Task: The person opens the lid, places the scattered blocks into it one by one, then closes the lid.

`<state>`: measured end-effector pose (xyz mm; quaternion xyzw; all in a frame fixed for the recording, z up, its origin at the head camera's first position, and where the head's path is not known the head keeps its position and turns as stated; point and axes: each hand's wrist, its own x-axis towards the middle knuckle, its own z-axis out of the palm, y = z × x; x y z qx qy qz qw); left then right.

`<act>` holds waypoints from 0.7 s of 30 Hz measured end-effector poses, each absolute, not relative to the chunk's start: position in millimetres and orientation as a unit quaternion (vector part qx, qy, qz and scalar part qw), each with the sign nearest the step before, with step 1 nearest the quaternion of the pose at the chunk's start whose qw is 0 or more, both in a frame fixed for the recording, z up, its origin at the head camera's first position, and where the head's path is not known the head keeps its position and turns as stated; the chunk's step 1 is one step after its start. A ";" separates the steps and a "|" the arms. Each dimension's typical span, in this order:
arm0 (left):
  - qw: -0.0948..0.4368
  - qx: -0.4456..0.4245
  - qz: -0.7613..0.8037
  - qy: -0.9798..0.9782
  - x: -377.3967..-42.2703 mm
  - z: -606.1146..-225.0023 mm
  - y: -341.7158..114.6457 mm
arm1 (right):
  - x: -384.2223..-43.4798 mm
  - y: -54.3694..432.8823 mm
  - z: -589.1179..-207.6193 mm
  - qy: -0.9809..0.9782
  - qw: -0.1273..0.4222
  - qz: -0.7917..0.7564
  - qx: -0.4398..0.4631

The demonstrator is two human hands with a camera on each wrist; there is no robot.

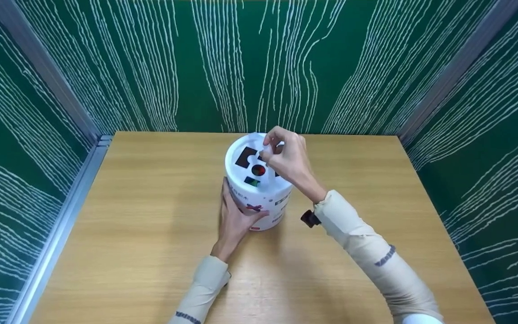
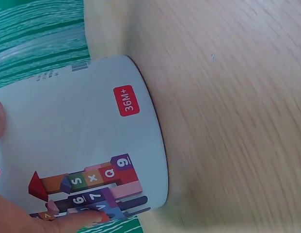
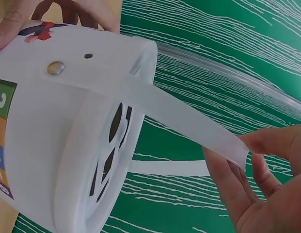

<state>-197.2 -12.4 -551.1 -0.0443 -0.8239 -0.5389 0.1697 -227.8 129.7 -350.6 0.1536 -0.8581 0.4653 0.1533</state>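
Observation:
A white cylindrical bucket with printed pictures of colored blocks stands upright on the wooden table. Its lid has several cut-out shaped holes. My left hand holds the bucket's near left side, thumb across the front and fingers round the side; the left wrist view shows the thumb lying over the printed blocks. Above the lid, my right hand pinches the translucent strap handle between thumb and fingers. In the right wrist view this strap rises from a rivet on the bucket's side, lifted off the lid.
The wooden table lies under the bucket. Green walls with white wavy lines stand behind it and at both sides, joined by metal posts. A metal rail runs along the table's left edge.

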 end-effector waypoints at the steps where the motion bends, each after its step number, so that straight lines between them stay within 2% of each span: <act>1: 0.170 -0.044 -0.540 -0.823 -195.6 -551.8 -12.8 | -227.0 131.0 -351.3 -0.859 0.148 0.466 0.151; 7: 0.164 -0.060 -0.539 -0.824 -180.8 -545.8 -23.5 | -226.9 161.4 -362.8 -0.869 0.142 0.458 0.120; 13: 0.116 -0.044 -0.504 -0.855 -151.7 -531.5 -44.9 | -232.1 208.6 -412.0 -0.859 0.178 0.473 0.085; 15: 0.104 -0.066 -0.491 -0.862 -143.7 -531.5 -51.8 | -232.5 218.9 -429.6 -0.848 0.162 0.498 0.073; 21: 0.081 -0.168 -0.446 -0.875 -123.4 -544.1 -77.1 | -230.2 228.7 -464.6 -0.816 0.066 0.573 0.035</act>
